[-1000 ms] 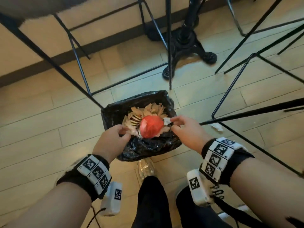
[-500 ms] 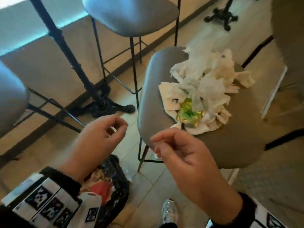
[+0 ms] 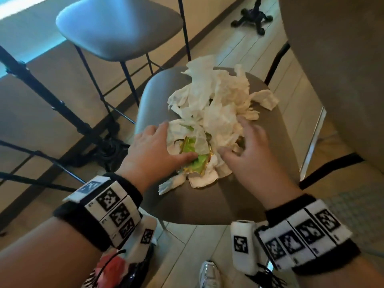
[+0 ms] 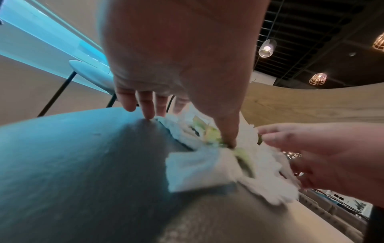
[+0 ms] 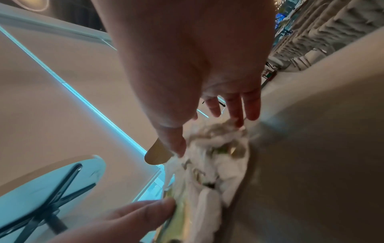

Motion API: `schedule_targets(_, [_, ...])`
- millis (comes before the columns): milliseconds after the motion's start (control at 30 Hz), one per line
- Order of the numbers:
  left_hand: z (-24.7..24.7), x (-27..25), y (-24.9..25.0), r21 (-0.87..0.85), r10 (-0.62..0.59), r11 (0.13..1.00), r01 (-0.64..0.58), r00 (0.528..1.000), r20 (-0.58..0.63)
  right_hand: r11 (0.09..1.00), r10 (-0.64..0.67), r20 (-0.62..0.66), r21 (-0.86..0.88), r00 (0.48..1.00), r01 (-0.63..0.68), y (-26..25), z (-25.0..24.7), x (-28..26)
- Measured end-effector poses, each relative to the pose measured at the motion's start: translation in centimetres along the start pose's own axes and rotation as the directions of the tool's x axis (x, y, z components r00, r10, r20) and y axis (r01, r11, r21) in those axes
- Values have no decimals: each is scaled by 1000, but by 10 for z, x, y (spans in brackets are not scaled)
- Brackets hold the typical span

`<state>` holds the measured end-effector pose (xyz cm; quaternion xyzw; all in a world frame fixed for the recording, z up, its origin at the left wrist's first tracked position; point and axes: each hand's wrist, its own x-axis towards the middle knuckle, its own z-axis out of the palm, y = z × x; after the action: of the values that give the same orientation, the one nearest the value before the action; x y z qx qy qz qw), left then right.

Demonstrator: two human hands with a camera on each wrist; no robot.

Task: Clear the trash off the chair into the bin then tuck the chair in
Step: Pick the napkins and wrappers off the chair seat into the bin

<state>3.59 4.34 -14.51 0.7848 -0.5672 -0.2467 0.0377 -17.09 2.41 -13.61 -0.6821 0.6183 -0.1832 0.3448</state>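
Observation:
A grey chair seat (image 3: pixel 207 204) holds a pile of crumpled white napkins (image 3: pixel 212 96) with a green and gold wrapper (image 3: pixel 197 163) at its near end. My left hand (image 3: pixel 172 142) lies on the pile's left side, fingers straight, with its thumb pressing the wrapper (image 4: pixel 212 133). My right hand (image 3: pixel 232 138) lies spread on the pile's right side, fingers extended over the napkins (image 5: pixel 207 164). Neither hand has closed around anything. The black-bagged bin (image 3: pixel 133 273) stands on the floor at the lower left, below my left wrist, with red trash (image 3: pixel 112 271) in it.
A second grey stool (image 3: pixel 116 28) stands behind on the left, beside a black table base (image 3: pixel 104 146). A large beige surface (image 3: pixel 332 80) rises close on the chair's right. Black chair legs cross the wooden floor. My shoe (image 3: pixel 209 275) is below the seat.
One second ago both hands were over the bin. The view then swung up to the chair, and both empty hands have come down onto the napkin pile.

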Motion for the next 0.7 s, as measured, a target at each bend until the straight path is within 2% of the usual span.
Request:
schedule_targets(100, [4, 2, 2, 5, 55, 998, -55, 998, -28, 998, 15, 52, -67, 999, -11, -4, 8, 15])
schedule_targets(200, [6, 1, 0, -68, 68, 995, -71, 996, -52, 995, -17, -41, -97, 999, 13, -1, 11, 24])
schedule_targets(400, [5, -1, -6, -255, 61, 962, -97, 988, -145, 992, -111, -231, 27, 967, 120, 13, 10, 30])
schedule_targets(533, [-3, -4, -6, -459, 10, 885, -75, 990, -142, 977, -169, -357, 62, 919, 204, 13, 4, 33])
schedule_targets(700, [-24, -18, -3, -674, -19, 729, -117, 981, -191, 948, -205, -452, 128, 868, 291, 1, -12, 30])
